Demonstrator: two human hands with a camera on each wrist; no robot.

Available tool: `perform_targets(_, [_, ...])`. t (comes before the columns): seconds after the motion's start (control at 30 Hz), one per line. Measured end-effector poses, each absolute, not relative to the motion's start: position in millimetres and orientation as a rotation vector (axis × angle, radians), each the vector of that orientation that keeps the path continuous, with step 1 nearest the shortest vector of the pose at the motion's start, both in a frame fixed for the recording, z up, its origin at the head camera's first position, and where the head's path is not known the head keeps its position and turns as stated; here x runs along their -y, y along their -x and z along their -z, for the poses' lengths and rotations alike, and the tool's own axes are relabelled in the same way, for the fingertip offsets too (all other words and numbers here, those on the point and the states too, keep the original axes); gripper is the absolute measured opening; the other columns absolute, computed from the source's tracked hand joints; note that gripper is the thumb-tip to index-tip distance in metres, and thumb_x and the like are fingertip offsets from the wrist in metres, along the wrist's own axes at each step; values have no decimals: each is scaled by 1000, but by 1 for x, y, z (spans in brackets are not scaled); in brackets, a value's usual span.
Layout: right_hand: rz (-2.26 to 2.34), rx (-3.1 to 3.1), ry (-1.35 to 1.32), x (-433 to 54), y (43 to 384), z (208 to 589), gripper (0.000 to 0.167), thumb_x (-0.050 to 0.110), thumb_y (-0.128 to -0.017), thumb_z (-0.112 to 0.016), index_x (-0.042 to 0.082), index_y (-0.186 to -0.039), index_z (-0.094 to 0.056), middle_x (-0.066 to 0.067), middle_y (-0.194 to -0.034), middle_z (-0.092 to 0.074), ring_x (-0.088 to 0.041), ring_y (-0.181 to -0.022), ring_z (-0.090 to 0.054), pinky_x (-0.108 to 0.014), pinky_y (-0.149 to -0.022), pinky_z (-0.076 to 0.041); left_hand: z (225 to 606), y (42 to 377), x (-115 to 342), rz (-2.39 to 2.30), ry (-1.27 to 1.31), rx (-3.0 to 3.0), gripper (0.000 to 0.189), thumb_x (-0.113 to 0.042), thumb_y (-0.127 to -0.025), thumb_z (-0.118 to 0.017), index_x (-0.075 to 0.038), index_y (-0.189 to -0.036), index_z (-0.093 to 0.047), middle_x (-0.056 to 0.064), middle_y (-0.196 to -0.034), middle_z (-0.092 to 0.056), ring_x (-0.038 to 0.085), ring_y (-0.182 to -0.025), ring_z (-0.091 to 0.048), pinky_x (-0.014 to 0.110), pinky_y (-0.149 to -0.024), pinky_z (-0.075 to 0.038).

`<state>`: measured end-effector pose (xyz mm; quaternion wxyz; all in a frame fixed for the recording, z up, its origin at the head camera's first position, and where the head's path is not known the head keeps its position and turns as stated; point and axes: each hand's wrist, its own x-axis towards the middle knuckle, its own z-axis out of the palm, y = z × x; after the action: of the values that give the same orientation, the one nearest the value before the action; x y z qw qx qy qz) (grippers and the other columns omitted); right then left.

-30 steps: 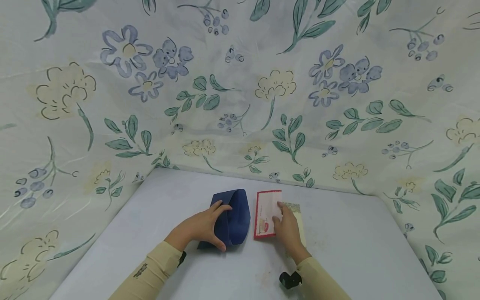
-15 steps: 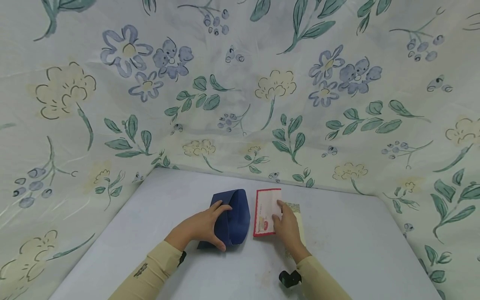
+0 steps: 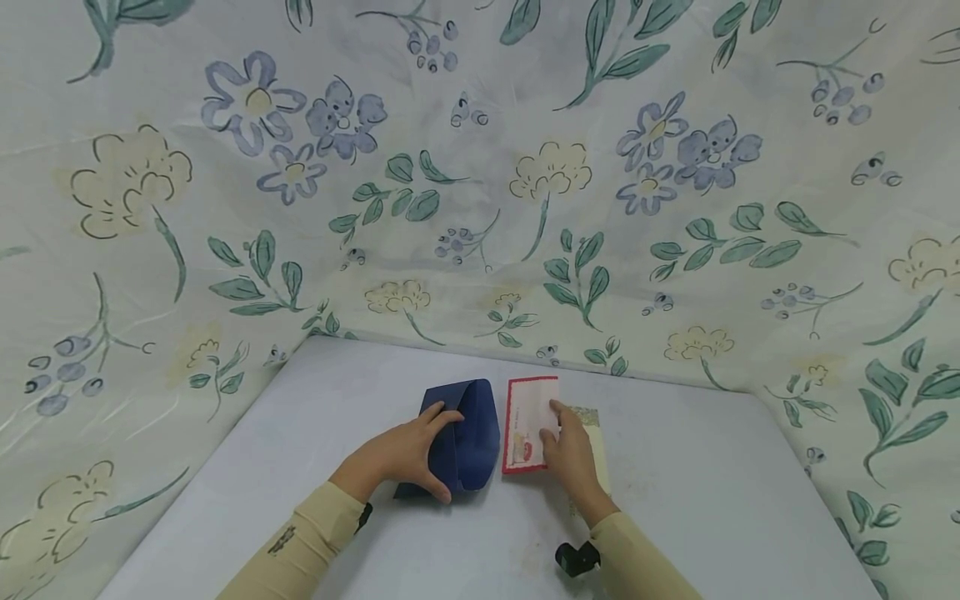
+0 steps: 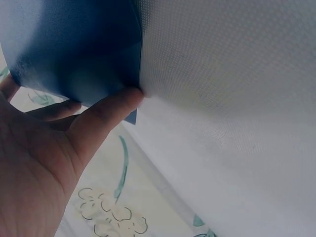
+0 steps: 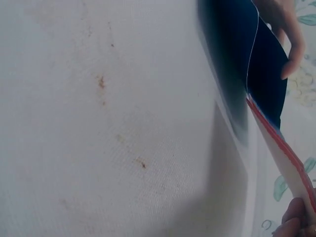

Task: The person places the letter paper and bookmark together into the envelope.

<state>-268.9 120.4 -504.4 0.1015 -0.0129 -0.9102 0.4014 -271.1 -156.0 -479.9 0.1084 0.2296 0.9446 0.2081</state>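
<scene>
A dark blue envelope [image 3: 476,437] stands tilted with its flap lifted, left of the table's middle in the head view. My left hand [image 3: 401,454] grips it, fingers at the upper part and thumb at the near edge. In the left wrist view the thumb [image 4: 111,111] presses the edge of the blue paper. My right hand [image 3: 572,454] pinches a white card with a red border [image 3: 530,425], raised beside the envelope. The right wrist view has the card's red edge [image 5: 281,140] close to the envelope's opening; whether they touch I cannot tell.
A cream card with a patterned end [image 3: 596,442] lies partly hidden behind my right hand. The white table [image 3: 697,483] has small brown stains near the front. Floral cloth [image 3: 480,208] hangs around the back and sides. A black wrist device [image 3: 577,559] sits by my right sleeve.
My right hand has shifted slightly left with the red-bordered card, bringing it nearer the envelope. The left hand and envelope have hardly moved.
</scene>
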Motion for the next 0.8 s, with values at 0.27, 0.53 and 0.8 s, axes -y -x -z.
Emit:
perform_targets(0.27, [-1193, 2676, 34, -117, 267, 502, 52, 5, -97, -66, 1, -147, -49, -20, -134, -59, -35, -120, -58, -52, -102, -48, 480, 271, 155, -602, -671, -2778, 120, -58, -57, -96, -24, -154, -35, 24, -164, -21, 50, -134, -47, 62, -103, -45])
perform_targets(0.53, [-1223, 2676, 44, -113, 267, 500, 54, 7, -97, -67, 3, -147, -49, -18, -137, -59, -33, -121, -58, -51, -102, -49, 481, 272, 156, -593, -668, -2777, 122, -59, -56, -96, -24, -155, -34, 24, -165, -20, 50, -134, -47, 62, -103, -44])
perform_targets(0.8, [-1201, 2663, 10, -113, 269, 502, 53, 7, -97, -67, 2, -146, -49, -18, -134, -60, -33, -117, -60, -50, -99, -51, 484, 273, 155, -598, -669, -2783, 121, -59, -55, -96, -26, -154, -35, 23, -165, -21, 49, -136, -46, 61, -104, -44])
